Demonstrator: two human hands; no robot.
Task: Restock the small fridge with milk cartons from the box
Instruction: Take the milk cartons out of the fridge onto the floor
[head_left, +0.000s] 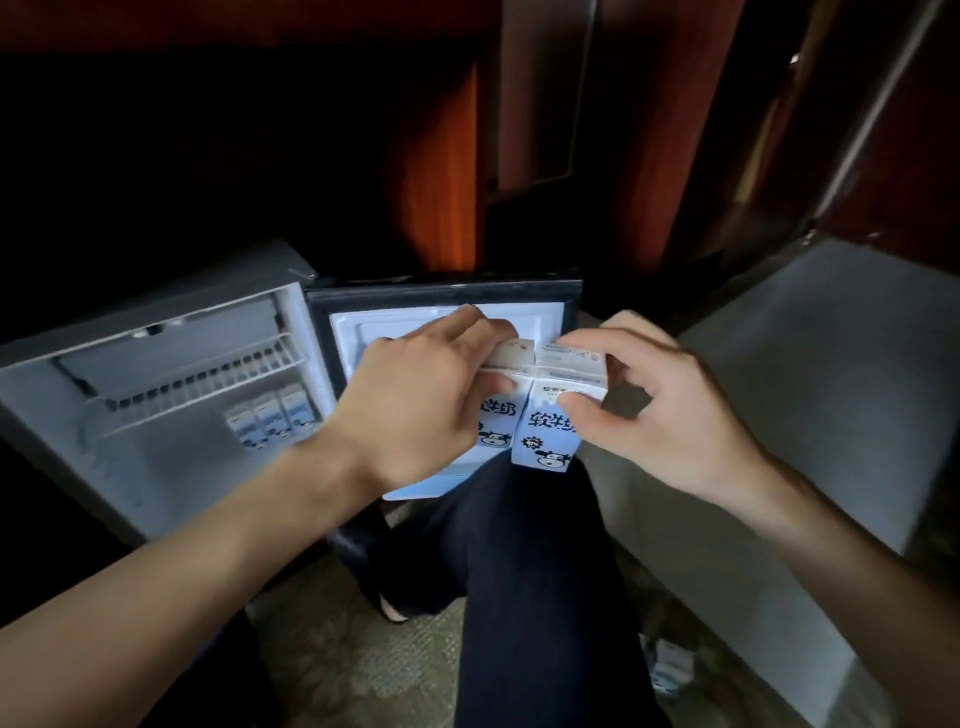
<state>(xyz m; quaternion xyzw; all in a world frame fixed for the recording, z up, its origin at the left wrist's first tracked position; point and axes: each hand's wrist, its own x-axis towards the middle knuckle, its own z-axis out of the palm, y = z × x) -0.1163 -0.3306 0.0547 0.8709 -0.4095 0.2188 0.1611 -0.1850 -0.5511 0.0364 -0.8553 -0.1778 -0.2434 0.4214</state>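
**Two cartons at the mouth of the fridge**

Seen from the head camera, the person crouches before the small fridge (447, 312), whose door (156, 384) hangs open off to its left side. Each hand carries one milk carton, and the two are pressed side by side just in front of the fridge opening, above a dark-trousered knee (519, 545).

The left hand (415, 395) wraps over the top of the left carton (498, 415), fingers (467, 317) curled round its far side and thumb against its near face, closed firmly on it. The right hand (670, 405) pinches the right carton (545, 431) near its top, thumb on the near face and fingers (623, 374) behind. Holding them butted together looks like a way to slide both in as one block and keep them upright.

Three more cartons (272, 418) already stand in the door's lower rack, below a wire rail (197, 379), so the restocking seems part done.

Much stays unreadable. The fridge's inner shelf is masked by hands and cartons, so I cannot tell how full it is. The box is not clearly in sight; a pale scrap (670, 670) on the floor, right of the knee and far from the fridge, is too blurred to name. The room behind the fridge is nearly black.
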